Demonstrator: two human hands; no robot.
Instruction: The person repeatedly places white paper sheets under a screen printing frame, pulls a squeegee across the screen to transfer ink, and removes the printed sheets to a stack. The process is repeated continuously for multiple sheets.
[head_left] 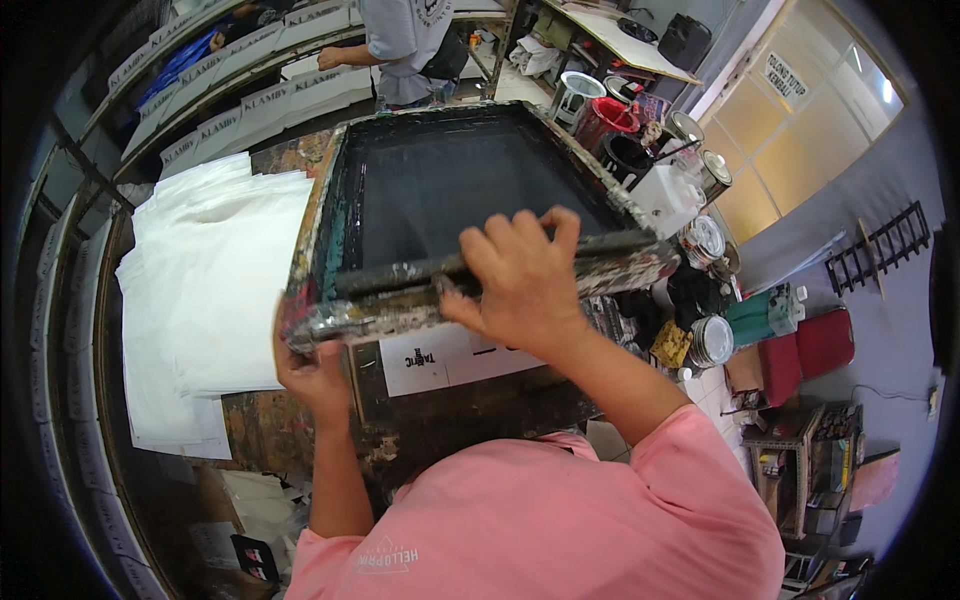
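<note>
Frame: ink-caked wooden screen-printing frame with dark mesh [455, 190], raised at its near edge over the stained worktable [290, 420], centre of view.
Right hand: right hand [520, 275] is over the frame's near rail, fingers [500, 240] curled onto the long paint-crusted squeegee [600, 265] lying along that rail, clenched on it.
Left hand: left hand [312, 370] is under the near-left corner of the frame, fingers wrapped up around the corner, gripping it.
Under the frame: white sheet with black print [440, 355] on the table, just below the lifted rail.
Left side: stack of white fabric bags [215, 290] spread flat beside the frame.
Right side: open paint tins and a red bucket [655, 150] crowded just past the frame.
Far side: another person in a grey shirt [400, 45] at a row of printed white pieces [250, 100].
</note>
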